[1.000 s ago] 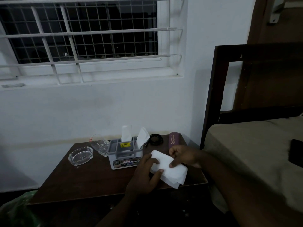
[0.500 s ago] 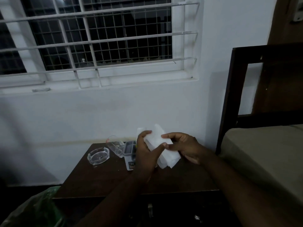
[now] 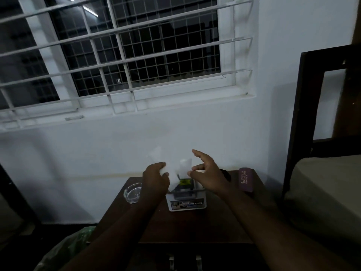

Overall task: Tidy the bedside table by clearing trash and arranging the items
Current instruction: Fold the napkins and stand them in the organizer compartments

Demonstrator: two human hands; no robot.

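My left hand (image 3: 155, 178) grips a crumpled white tissue (image 3: 172, 174) above the dark wooden bedside table (image 3: 195, 227). Part of the tissue blurs upward against the wall. My right hand (image 3: 207, 173) hovers just to the right of it with fingers spread and nothing in them. Under both hands stands a grey organiser tray (image 3: 185, 192) on a white box labelled OPEL (image 3: 188, 205); a white paper (image 3: 185, 168) sticks up from the tray.
A glass ashtray (image 3: 132, 193) lies at the table's left. A maroon case (image 3: 245, 179) lies at its back right, with a dark object partly hidden behind my right hand. A green plastic bag (image 3: 66, 249) sits at lower left. The bed (image 3: 322, 188) borders the right side.
The tissue went from flat on the table to lifted and bunched in my left hand. My right hand has let go of it and opened. The camera has shifted, showing more window.
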